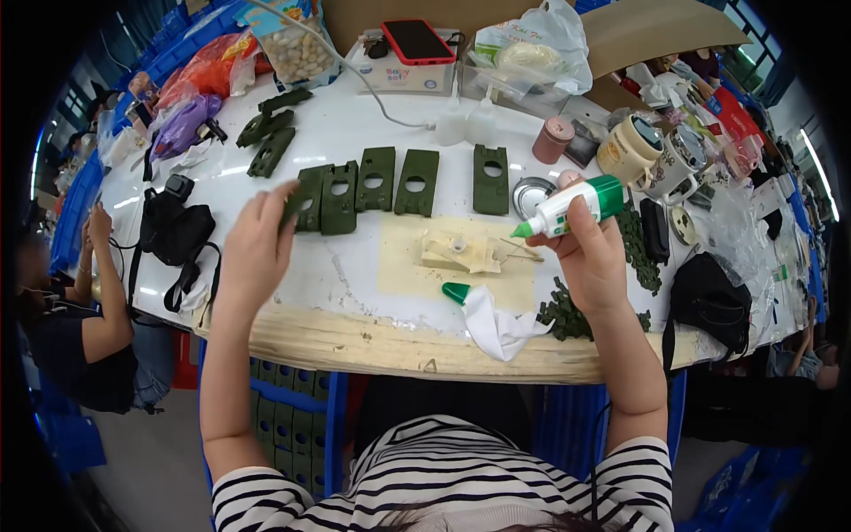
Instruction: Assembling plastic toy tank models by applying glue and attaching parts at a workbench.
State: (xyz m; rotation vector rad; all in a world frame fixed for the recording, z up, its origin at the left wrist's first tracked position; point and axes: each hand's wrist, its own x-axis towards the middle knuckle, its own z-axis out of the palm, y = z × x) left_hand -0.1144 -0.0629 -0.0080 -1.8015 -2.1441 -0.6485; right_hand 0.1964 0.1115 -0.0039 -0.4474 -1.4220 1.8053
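My right hand (pixel 592 262) is wrapped round a white squeeze glue bottle (pixel 576 206) with a green base. Its green pointed nozzle aims left and slightly down, above the table. My left hand (pixel 253 253) pinches the left edge of a dark green plastic tank hull part (pixel 308 199), the leftmost of a row. Beside it stand more such parts (pixel 339 199) with round holes, and one (pixel 490 180) lies apart to the right. Below the nozzle is a tape-covered block (pixel 458 252). A green cap (pixel 456 293) rests by a crumpled white cloth (pixel 498 325).
Small green pieces are heaped (pixel 567 315) by my right wrist. Behind are a pink jar (pixel 553 140), mugs (pixel 629 151), a red-edged phone (pixel 418 42) and white bottles (pixel 481 121). A black bag (pixel 177 226) lies left, another (pixel 712 301) right. A person (pixel 97 328) sits at left.
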